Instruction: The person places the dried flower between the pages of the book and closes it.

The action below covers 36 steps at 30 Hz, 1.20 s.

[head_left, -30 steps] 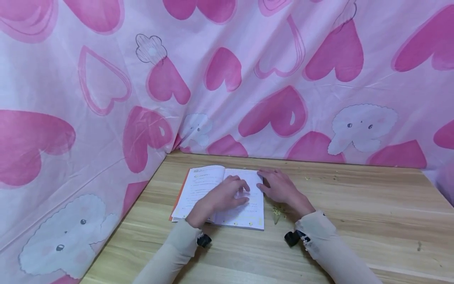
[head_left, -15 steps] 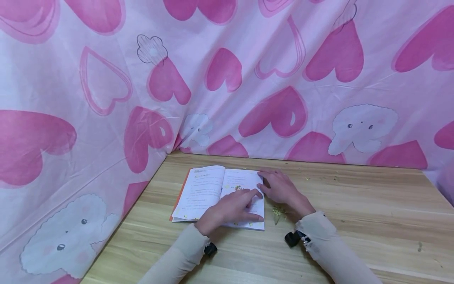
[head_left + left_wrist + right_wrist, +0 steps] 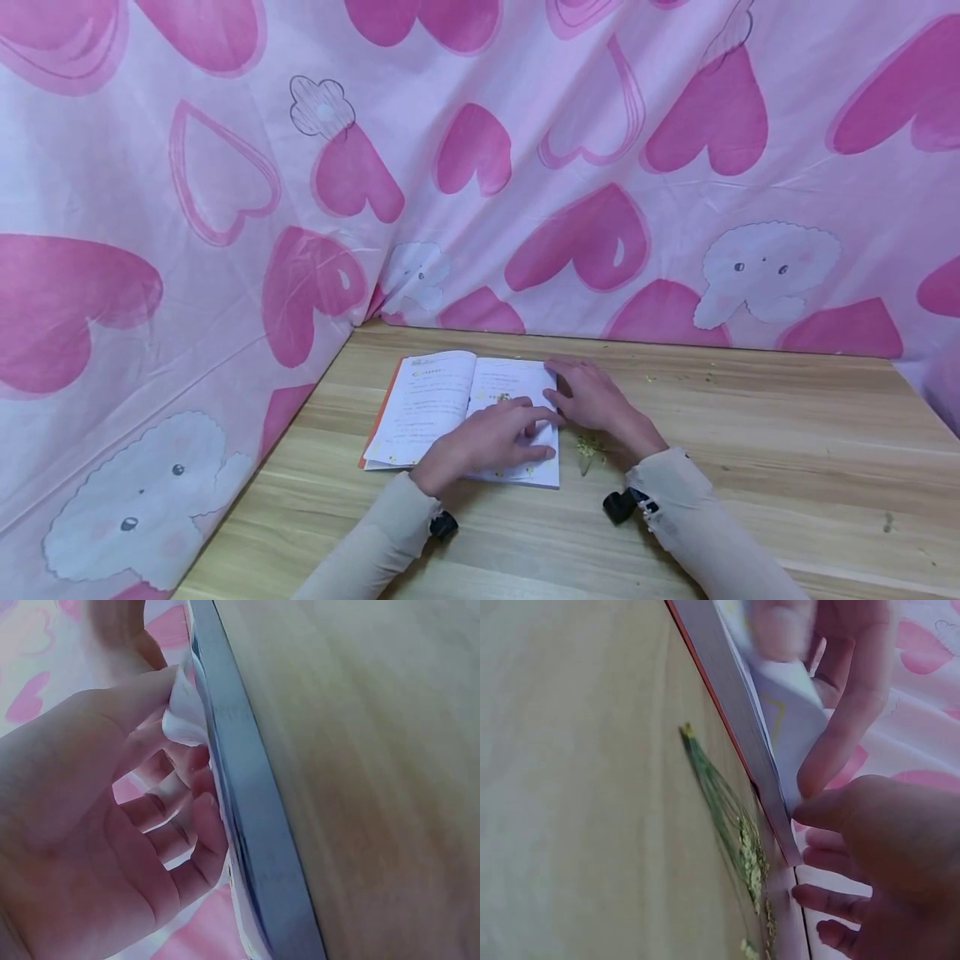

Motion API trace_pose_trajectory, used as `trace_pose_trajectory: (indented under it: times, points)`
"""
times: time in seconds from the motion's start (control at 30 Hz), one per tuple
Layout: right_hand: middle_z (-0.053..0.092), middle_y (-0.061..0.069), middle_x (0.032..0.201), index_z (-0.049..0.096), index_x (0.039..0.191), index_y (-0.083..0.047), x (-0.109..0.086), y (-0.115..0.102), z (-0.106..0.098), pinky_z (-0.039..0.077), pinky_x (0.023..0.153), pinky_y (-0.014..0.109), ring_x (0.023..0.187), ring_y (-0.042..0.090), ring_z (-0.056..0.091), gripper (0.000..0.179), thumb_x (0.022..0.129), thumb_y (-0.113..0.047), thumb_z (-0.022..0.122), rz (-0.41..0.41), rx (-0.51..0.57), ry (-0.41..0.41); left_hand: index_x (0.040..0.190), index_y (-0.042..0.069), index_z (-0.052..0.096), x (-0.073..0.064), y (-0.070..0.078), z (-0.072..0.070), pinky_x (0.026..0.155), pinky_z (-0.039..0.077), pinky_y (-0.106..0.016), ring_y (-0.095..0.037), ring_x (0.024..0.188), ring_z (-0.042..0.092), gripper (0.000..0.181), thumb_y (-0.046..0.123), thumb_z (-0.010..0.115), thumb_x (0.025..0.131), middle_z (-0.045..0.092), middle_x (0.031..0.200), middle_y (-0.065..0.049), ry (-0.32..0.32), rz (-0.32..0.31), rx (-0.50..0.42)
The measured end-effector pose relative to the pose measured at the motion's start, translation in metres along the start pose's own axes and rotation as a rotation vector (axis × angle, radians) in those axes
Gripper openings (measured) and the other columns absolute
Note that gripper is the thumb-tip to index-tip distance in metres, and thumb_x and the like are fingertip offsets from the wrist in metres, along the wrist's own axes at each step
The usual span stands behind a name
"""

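An open book (image 3: 431, 408) with an orange cover edge lies on the wooden table. Over its right page, my left hand (image 3: 491, 437) reaches across to the outer edge. In the left wrist view, its thumb and a finger pinch a curled-up page (image 3: 184, 712), while the other fingers bend loosely beside the book's edge. My right hand (image 3: 592, 396) rests at the upper right edge of the book, the thumb touching the page edges in the right wrist view and the other fingers relaxed.
A small dried flower sprig (image 3: 720, 787) with green stems lies on the table (image 3: 750, 467) just right of the book, below my right hand. Tiny plant bits are scattered farther right. A pink heart-print cloth (image 3: 570, 233) hangs behind and to the left.
My left hand has moved right and slightly toward me, from the middle of the right page to its outer edge. A small picture on that page now shows. My right hand has stayed put.
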State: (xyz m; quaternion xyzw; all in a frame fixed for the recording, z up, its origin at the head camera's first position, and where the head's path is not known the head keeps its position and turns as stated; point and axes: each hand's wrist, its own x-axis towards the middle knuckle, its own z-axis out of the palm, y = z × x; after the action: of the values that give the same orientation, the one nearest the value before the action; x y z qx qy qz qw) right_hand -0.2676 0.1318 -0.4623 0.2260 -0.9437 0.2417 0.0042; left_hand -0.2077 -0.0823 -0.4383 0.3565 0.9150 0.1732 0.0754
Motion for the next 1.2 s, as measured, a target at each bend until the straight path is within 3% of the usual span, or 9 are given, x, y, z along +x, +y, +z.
trace_pose_trajectory:
  times: [0.17,0.33,0.43,0.6,0.73,0.87,0.93,1.07,1.2]
  points:
    - [0.059,0.014,0.158,0.055,0.157,-0.011,0.001,0.001,-0.002,0.04,0.123,0.064,0.149,0.04,0.052,0.055,0.108,-0.031,0.067,0.044,0.061,0.063,0.139,0.025,0.073,0.002,0.0,-0.002,0.076,0.049,-0.019,-0.002,0.084,0.059,0.037,0.045,0.061,0.11,0.066,0.094,0.011,0.065,0.042,-0.014]
    - [0.059,0.018,0.157,0.056,0.155,-0.007,0.001,0.003,-0.003,0.041,0.123,0.063,0.149,0.041,0.052,0.047,0.11,-0.02,0.059,0.074,0.079,0.128,0.124,0.025,0.078,0.004,0.0,-0.006,0.081,0.053,-0.02,0.0,0.088,0.062,0.035,0.047,0.053,0.114,0.072,0.097,0.013,0.134,0.028,-0.045]
    - [0.06,0.018,0.155,0.057,0.155,-0.006,0.002,0.003,-0.003,0.043,0.121,0.062,0.147,0.041,0.054,0.047,0.109,-0.019,0.061,0.092,0.086,0.12,0.107,0.026,0.078,0.004,0.0,-0.011,0.078,0.053,-0.021,-0.001,0.085,0.061,0.034,0.048,0.052,0.114,0.07,0.088,0.013,0.186,0.01,-0.053]
    - [0.066,0.015,0.149,0.06,0.153,-0.009,0.003,0.003,-0.001,0.048,0.117,0.062,0.139,0.037,0.061,0.053,0.104,-0.025,0.072,0.092,0.098,0.072,0.084,0.026,0.068,0.001,-0.001,-0.022,0.062,0.044,-0.021,-0.004,0.072,0.054,0.036,0.046,0.057,0.112,0.056,0.07,0.011,0.285,-0.005,-0.045]
    - [0.065,0.014,0.15,0.062,0.151,-0.01,0.004,0.004,0.0,0.047,0.118,0.061,0.14,0.036,0.06,0.064,0.098,-0.037,0.081,0.07,0.074,0.067,0.091,0.021,0.077,-0.002,-0.004,-0.03,0.061,0.046,-0.019,-0.001,0.071,0.057,0.026,0.035,0.065,0.109,0.062,0.073,0.013,0.328,-0.003,-0.052]
    - [0.06,0.014,0.157,0.062,0.151,-0.009,0.004,0.006,0.001,0.042,0.122,0.063,0.148,0.039,0.054,0.072,0.093,-0.044,0.086,0.061,0.058,0.064,0.107,0.02,0.083,-0.005,-0.007,-0.036,0.066,0.052,-0.02,-0.004,0.08,0.066,0.016,0.03,0.069,0.107,0.072,0.094,0.011,0.298,-0.046,-0.047]
    - [0.061,0.014,0.157,0.063,0.15,-0.009,0.004,0.006,0.001,0.043,0.12,0.063,0.145,0.038,0.056,0.07,0.092,-0.041,0.087,0.044,0.068,0.055,0.117,0.024,0.082,-0.006,-0.008,-0.037,0.071,0.055,-0.023,-0.007,0.091,0.071,0.017,0.029,0.07,0.105,0.072,0.116,0.008,0.281,-0.075,-0.031]
    - [0.072,0.008,0.136,0.066,0.149,-0.012,0.005,0.003,0.002,0.054,0.105,0.052,0.116,0.027,0.065,0.061,0.095,-0.033,0.086,-0.007,0.084,0.034,0.133,0.027,0.078,-0.009,-0.01,-0.038,0.085,0.06,-0.036,-0.021,0.131,0.067,0.031,0.023,0.071,0.103,0.059,0.155,0.0,0.249,-0.116,-0.026]
    - [0.072,0.008,0.139,0.065,0.15,-0.011,0.005,0.003,0.004,0.053,0.105,0.052,0.113,0.024,0.063,0.059,0.098,-0.03,0.083,-0.025,0.075,0.014,0.14,0.02,0.073,-0.011,-0.014,-0.042,0.105,0.059,-0.046,-0.028,0.146,0.058,0.04,0.017,0.07,0.101,0.056,0.162,-0.009,0.204,-0.132,-0.072]
